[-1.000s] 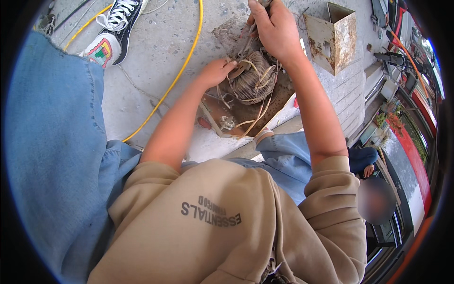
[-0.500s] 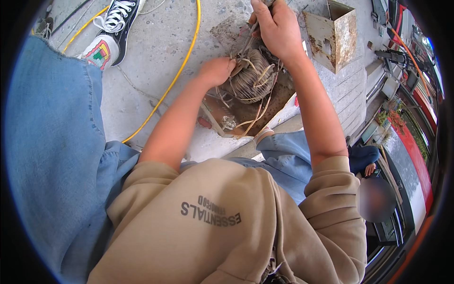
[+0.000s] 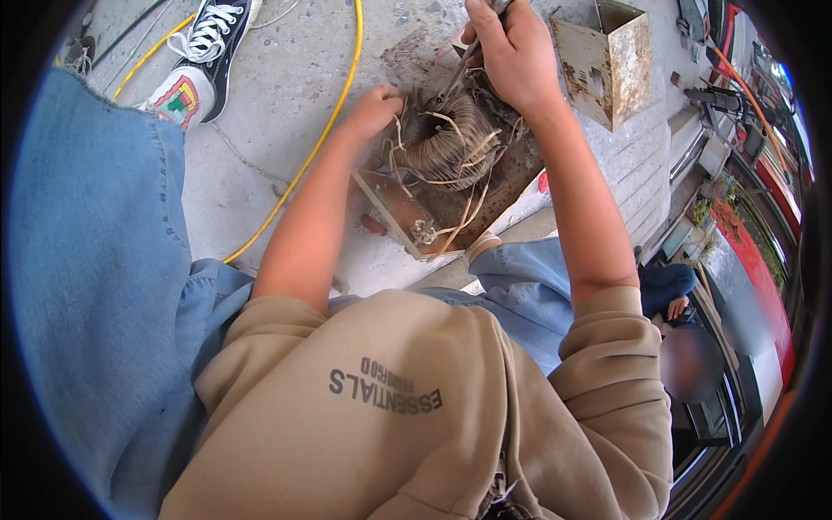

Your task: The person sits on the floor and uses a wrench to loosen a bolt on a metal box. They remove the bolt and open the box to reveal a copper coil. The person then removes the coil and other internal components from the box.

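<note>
A dusty, ring-shaped wound coil (image 3: 464, 143) with several loose pale wires sits in a rusty metal casing (image 3: 394, 212) on the ground. My right hand (image 3: 517, 56), above the coil's far right side, is closed around a long metal hand tool (image 3: 454, 80). The tool's tip reaches down to the coil's far edge; its exact kind is partly hidden by my fingers. My left hand (image 3: 374, 111) is just left of the coil with its fingers curled together. Whatever they pinch, if anything, is too small to make out.
An open rusty metal box (image 3: 607, 69) stands beyond my right forearm. A yellow cable (image 3: 325, 139) curves across the concrete at left, near a black sneaker (image 3: 212, 43). Another person (image 3: 685, 347) is at the right, near parked vehicles.
My left hand has moved left, away from the coil's winding. The coil has shifted or tilted slightly, showing more of its centre. My right hand stays nearly in place with the tool.
</note>
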### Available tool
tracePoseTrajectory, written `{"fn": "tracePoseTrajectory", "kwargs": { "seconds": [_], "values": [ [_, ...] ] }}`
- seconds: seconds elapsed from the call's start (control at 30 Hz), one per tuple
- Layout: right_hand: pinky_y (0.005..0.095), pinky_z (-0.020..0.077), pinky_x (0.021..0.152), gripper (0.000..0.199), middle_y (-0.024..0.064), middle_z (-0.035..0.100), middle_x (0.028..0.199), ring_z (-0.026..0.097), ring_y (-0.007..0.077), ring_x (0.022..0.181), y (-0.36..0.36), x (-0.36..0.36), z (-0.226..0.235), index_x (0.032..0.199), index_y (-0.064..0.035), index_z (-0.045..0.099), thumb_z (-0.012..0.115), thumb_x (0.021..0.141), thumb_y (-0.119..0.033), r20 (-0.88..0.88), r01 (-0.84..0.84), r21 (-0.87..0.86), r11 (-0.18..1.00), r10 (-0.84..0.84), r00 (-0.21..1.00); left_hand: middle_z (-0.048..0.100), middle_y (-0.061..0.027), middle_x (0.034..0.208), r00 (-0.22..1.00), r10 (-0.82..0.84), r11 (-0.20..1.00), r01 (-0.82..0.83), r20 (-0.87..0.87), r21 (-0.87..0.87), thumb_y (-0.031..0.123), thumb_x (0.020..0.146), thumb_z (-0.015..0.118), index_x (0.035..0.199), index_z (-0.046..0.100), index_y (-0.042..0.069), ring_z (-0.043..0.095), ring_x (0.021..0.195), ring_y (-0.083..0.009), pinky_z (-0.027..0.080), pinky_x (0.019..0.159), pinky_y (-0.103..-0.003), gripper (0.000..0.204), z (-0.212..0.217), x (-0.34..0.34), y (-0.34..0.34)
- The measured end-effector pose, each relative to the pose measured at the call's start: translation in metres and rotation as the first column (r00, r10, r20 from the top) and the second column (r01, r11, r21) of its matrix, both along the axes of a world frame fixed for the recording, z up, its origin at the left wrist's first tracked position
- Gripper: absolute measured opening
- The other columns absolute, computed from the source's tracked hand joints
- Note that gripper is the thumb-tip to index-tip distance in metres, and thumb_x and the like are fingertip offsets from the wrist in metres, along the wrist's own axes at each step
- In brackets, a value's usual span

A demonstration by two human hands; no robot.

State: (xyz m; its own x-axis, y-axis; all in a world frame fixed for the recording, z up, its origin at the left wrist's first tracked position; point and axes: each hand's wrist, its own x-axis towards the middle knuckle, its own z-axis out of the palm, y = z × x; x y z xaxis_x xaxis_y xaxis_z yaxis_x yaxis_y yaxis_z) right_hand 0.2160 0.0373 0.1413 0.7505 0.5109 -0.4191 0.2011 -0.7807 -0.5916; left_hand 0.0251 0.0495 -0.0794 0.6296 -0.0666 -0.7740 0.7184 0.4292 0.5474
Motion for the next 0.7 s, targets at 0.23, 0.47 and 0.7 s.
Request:
{"fn": "tracePoseTrajectory", "kwargs": {
  "seconds": [0.23, 0.47, 0.7],
  "values": [
    [0.0251, 0.0503, 0.057, 0.025, 0.0037, 0.06, 0.075, 0.057, 0.0097, 0.062, -0.024, -0.004, 0.036, 0.093, -0.0024, 0.053, 0.049, 0.101, -0.026, -0.143, 0.098, 0.263, 0.96, -0.062, 0.988, 0.068, -0.0116, 0.086, 0.995, -0.072, 0.939, 0.092, -0.071, 0.332, 0.026, 0.081, 0.062, 0.096, 0.067, 0.003, 0.065, 0.08, -0.0211, 0.049, 0.072, -0.034, 0.028, 0.017, 0.012, 0.028],
    [0.026, 0.0518, 0.063, 0.022, 0.0084, 0.06, 0.08, 0.058, 0.0099, 0.068, -0.08, -0.031, 0.111, 0.098, -0.0008, 0.047, 0.048, 0.1, -0.023, -0.237, 0.254, 0.379, 0.89, -0.172, 0.956, 0.069, -0.0146, 0.096, 0.993, -0.045, 0.624, 0.115, -0.112, 0.773, 0.033, 0.084, 0.057, 0.098, 0.069, 0.01, 0.065, 0.09, -0.0341, 0.05, 0.08, -0.042, 0.029, 0.045, 0.026, 0.035],
    [0.0231, 0.0466, 0.06, 0.013, 0.0123, 0.058, 0.082, 0.04, 0.0068, 0.058, -0.153, -0.083, 0.191, 0.098, -0.0023, 0.044, 0.041, 0.099, -0.015, -0.018, 0.304, 0.4, 0.865, -0.324, 0.946, 0.066, -0.0194, 0.106, 0.98, -0.198, 0.762, 0.141, 0.02, 0.633, 0.05, 0.087, 0.055, 0.109, 0.066, 0.005, 0.062, 0.1, -0.0363, 0.047, 0.088, -0.044, 0.051, 0.09, 0.023, -0.034]
  ]
}}
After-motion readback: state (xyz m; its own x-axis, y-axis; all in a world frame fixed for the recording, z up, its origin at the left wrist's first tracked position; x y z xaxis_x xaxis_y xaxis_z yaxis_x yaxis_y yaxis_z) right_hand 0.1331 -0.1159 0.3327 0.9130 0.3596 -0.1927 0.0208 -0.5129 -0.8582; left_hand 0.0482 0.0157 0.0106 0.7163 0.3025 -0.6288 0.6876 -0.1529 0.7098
